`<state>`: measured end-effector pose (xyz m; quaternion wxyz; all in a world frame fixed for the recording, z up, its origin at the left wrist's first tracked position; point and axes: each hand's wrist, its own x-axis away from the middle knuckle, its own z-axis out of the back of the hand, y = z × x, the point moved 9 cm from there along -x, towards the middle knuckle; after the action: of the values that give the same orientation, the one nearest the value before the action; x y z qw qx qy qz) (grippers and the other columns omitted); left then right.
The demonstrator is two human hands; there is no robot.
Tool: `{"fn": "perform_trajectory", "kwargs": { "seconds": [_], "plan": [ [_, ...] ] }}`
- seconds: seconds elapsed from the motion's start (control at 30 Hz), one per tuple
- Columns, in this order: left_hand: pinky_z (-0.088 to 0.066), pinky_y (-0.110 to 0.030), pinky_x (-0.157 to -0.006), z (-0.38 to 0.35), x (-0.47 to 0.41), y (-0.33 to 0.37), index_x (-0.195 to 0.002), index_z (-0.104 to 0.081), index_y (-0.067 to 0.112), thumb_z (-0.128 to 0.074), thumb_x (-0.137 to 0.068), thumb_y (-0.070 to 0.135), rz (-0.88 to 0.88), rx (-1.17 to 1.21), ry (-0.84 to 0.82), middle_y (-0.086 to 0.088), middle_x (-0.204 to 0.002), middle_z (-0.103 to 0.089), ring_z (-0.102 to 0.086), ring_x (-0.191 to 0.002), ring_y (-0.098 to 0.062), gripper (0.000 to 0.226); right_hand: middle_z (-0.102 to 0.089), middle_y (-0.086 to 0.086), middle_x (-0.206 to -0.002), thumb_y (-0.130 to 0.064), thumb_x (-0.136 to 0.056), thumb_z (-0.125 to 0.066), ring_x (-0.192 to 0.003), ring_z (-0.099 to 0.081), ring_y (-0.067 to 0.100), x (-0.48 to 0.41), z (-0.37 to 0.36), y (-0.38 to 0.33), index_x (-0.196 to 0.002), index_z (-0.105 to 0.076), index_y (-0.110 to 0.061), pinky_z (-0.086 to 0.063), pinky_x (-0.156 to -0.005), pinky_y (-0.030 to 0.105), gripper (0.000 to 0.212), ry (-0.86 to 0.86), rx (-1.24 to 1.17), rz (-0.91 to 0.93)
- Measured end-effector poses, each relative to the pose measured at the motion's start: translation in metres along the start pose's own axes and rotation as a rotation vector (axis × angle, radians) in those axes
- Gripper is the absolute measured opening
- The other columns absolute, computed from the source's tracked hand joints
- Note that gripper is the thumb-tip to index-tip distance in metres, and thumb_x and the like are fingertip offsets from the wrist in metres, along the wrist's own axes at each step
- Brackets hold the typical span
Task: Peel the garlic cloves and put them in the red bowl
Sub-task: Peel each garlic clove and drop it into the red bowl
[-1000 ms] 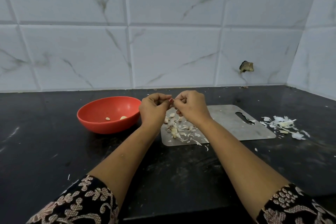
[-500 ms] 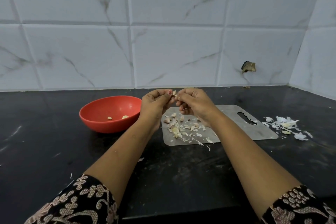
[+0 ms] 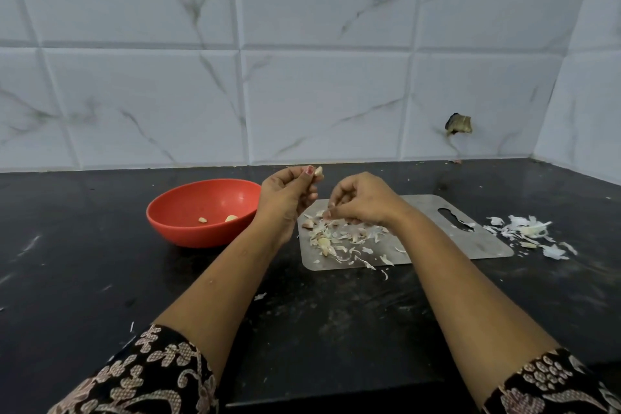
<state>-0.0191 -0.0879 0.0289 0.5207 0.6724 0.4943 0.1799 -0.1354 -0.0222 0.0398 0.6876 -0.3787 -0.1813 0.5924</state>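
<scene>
Both forearms reach forward from patterned sleeves, bare from the elbow down. The left hand [image 3: 285, 193] is raised, wrist bent slightly, its fingers [image 3: 307, 175] curled with thumb and fingertips pinched together at the top — a garlic clove [image 3: 318, 172] sits in that pinch. The right hand [image 3: 363, 200] hangs lower, palm down, its fingers [image 3: 336, 205] drooping loosely curled, their tips pointing downward — whether they grip anything cannot be told.

We find the tabletop [image 3: 336, 329] bare in front of us and far left. The bowl [image 3: 188, 228] blocks the left side of our left hand [image 3: 285, 198]; board [image 3: 477, 242] and peel pile [image 3: 527, 235] crowd the right.
</scene>
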Motion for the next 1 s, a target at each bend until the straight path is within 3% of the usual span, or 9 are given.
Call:
{"fn": "perform_trajectory", "kwargs": {
  "seconds": [0.17, 0.3, 0.47, 0.67, 0.83, 1.0],
  "plan": [
    [-0.048, -0.014, -0.052, -0.001, 0.003, -0.004, -0.086, -0.067, 0.005, -0.062, -0.091, 0.008, 0.017, -0.045, -0.009, 0.001, -0.065, -0.067, -0.056, -0.054, -0.003, 0.008, -0.068, -0.003, -0.065, -0.028, -0.086, -0.073, -0.053, -0.057, 0.005, 0.001, 0.017, -0.011, -0.078, -0.073, -0.012, -0.05, -0.054, 0.02, 0.017, 0.176, -0.102, 0.095],
    [-0.048, -0.014, -0.051, 0.001, 0.002, -0.005, -0.084, -0.066, 0.006, -0.062, -0.091, 0.01, 0.022, -0.078, 0.001, 0.003, -0.064, -0.067, -0.056, -0.054, -0.003, 0.009, -0.063, -0.006, -0.061, -0.012, -0.074, -0.083, -0.052, -0.055, 0.0, 0.003, 0.022, -0.02, -0.074, -0.07, -0.012, -0.048, -0.052, 0.018, 0.014, 0.233, -0.112, 0.169],
    [-0.047, -0.014, -0.05, -0.005, 0.004, -0.009, -0.082, -0.064, 0.006, -0.059, -0.093, 0.01, 0.049, -0.063, -0.034, 0.004, -0.06, -0.063, -0.053, -0.053, -0.003, 0.012, -0.068, -0.002, -0.073, -0.011, -0.081, -0.078, -0.053, -0.059, 0.004, 0.004, 0.026, -0.024, -0.085, -0.068, -0.014, -0.048, -0.049, 0.02, 0.011, 0.293, -0.288, 0.226],
    [-0.048, -0.014, -0.052, -0.01, 0.004, -0.009, -0.084, -0.066, 0.007, -0.057, -0.095, 0.011, 0.068, -0.066, -0.089, 0.001, -0.06, -0.059, -0.054, -0.054, -0.004, 0.015, -0.064, 0.002, -0.07, -0.012, -0.078, -0.08, -0.052, -0.056, 0.006, 0.004, 0.024, -0.023, -0.085, -0.067, -0.008, -0.049, -0.048, 0.019, 0.015, 0.293, -0.341, 0.216],
    [-0.047, -0.014, -0.05, -0.014, 0.005, -0.011, -0.088, -0.066, 0.007, -0.055, -0.096, 0.011, 0.09, -0.06, -0.11, 0.002, -0.071, -0.066, -0.056, -0.057, -0.003, 0.014, -0.065, 0.0, -0.068, -0.009, -0.081, -0.076, -0.054, -0.056, 0.005, 0.004, 0.024, -0.019, -0.084, -0.068, -0.008, -0.05, -0.051, 0.019, 0.009, 0.26, -0.49, 0.219],
    [-0.049, -0.014, -0.052, -0.014, 0.004, -0.013, -0.09, -0.066, 0.003, -0.056, -0.094, 0.007, 0.087, -0.099, -0.132, -0.005, -0.071, -0.063, -0.056, -0.056, -0.004, 0.012, -0.063, 0.0, -0.071, -0.012, -0.082, -0.077, -0.056, -0.056, 0.0, 0.002, 0.023, -0.014, -0.084, -0.067, -0.012, -0.049, -0.05, 0.019, 0.01, 0.276, -0.423, 0.194]
  ]
}}
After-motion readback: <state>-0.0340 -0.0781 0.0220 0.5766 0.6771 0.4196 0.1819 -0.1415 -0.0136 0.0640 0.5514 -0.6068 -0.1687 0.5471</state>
